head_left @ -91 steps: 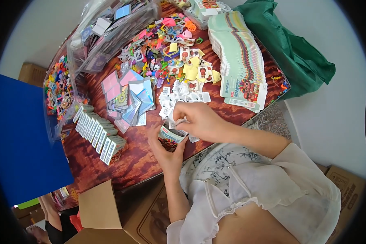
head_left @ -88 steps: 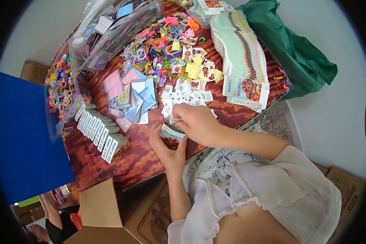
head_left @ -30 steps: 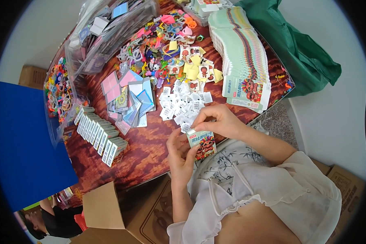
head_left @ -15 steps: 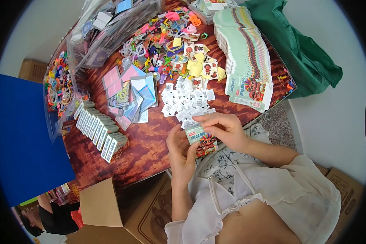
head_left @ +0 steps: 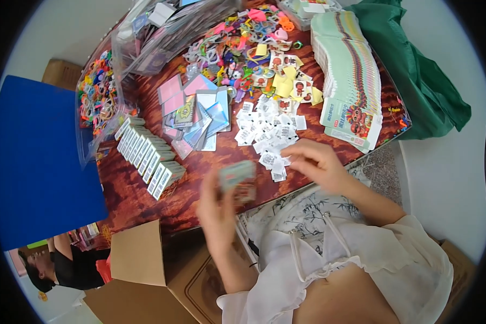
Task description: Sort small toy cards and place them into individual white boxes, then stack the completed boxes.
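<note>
My left hand, blurred by motion, grips a small green printed box over the table's near edge. My right hand is at the near right side of a pile of small white printed sachets. Its thumb and fingers are drawn together by the sachets, and what is between them, if anything, I cannot make out. To the left, a row of filled small boxes stands side by side. Between that row and the sachets lies a loose heap of pastel cards and small sleeves.
Flat printed cartons lie in a long fanned stack at the right, beside a green bag. Colourful small toys are heaped at the back. An open cardboard box stands below the near edge; a person is at far left.
My left hand has carried the small box leftward, away from my right hand. My right hand has let go of the box and moved to the sachets. The whole view has shifted slightly.
</note>
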The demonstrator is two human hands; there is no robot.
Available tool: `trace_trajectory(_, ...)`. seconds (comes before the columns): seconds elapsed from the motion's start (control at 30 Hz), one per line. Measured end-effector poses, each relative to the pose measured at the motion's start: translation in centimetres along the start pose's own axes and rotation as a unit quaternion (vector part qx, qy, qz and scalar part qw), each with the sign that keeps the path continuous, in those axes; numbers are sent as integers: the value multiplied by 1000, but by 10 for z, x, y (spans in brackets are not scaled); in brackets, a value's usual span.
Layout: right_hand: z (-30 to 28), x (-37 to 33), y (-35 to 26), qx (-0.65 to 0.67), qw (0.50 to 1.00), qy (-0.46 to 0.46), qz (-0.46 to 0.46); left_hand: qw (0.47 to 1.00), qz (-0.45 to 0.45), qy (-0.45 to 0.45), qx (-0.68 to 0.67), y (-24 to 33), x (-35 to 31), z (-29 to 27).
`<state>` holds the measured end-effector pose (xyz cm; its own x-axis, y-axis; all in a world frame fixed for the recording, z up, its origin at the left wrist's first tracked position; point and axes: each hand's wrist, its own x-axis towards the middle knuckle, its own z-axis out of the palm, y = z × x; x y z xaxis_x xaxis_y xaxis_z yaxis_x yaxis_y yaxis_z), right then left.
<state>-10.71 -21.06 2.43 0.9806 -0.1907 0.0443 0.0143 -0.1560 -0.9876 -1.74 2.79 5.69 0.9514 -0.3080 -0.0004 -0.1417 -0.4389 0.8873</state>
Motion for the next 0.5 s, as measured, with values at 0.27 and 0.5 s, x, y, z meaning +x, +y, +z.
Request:
trace_trajectory(0.27,-54,-2,4,-150,980,128,-34,905,185,129,361,-45,35,-84)
trace_trajectory(0.5,-111,-32,-1,-391,883,256,-52,930,201,146,271,-28,25,-44)
